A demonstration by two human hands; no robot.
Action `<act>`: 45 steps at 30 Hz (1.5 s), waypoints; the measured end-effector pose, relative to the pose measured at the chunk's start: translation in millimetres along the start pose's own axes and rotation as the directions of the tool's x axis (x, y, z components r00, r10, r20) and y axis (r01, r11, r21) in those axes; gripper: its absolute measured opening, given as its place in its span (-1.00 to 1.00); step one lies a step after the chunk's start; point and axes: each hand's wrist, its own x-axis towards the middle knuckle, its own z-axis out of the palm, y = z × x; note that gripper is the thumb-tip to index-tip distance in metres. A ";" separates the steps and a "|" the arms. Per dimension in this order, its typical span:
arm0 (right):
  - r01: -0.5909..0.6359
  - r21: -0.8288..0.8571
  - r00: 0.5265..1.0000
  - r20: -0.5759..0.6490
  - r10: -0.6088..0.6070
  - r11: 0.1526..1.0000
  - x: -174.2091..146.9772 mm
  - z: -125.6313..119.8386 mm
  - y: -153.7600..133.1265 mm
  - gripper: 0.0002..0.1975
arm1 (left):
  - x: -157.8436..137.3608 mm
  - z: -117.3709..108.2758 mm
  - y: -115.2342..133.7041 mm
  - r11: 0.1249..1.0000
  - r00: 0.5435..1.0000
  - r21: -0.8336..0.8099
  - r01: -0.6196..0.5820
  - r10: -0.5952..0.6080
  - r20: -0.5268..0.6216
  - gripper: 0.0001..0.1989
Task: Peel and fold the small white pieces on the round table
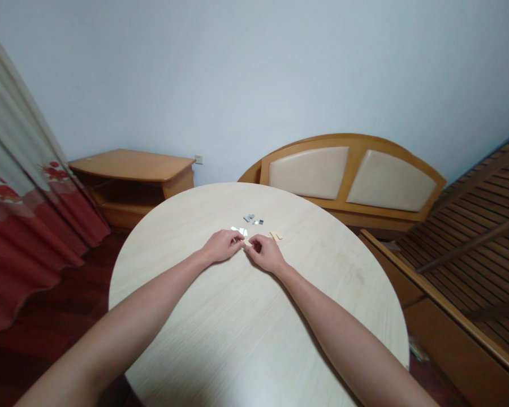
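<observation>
My left hand (224,245) and my right hand (266,252) meet over the middle of the round pale table (254,333). Between their fingertips is a small flat yellowish piece (246,242), pinched from both sides. What it is made of I cannot tell. Just beyond my left fingers lie a few white shiny pieces (242,231), partly covered by the hand. Several light wooden-looking pieces (275,235) rest behind my right hand, overlapping one another. Farther back are small grey pieces (249,217) and a dark square piece (261,222).
A wooden cabinet (136,164) stands beyond the table at the left, near a red and white curtain (55,220). A headboard with cream panels (309,172) leans at the wall. Wooden slats (483,226) and a long board (441,311) are at the right.
</observation>
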 end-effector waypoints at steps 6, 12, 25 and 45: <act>-0.001 -0.001 1.000 -0.002 0.001 1.000 -0.6 -0.4 -0.7 -0.83 | 0.0 -0.5 0.3 1.000 1.000 -0.010 0.004 -0.004 0.005 -0.77; -0.001 -0.003 1.000 -0.002 0.001 1.000 -0.6 -0.7 -1.3 -0.84 | 0.0 -0.4 0.0 1.000 1.000 -0.010 -0.007 0.007 0.002 -0.78; 0.010 -0.006 1.000 0.000 -0.010 1.000 -0.8 -1.2 -1.9 -0.84 | 0.7 -0.9 -0.1 1.000 1.000 -0.003 0.004 -0.004 0.019 -0.76; 0.002 -0.005 1.000 0.004 -0.002 1.000 -0.4 -0.5 -0.9 -0.84 | 0.4 0.0 -0.8 1.000 1.000 -0.002 -0.001 0.001 0.017 -0.77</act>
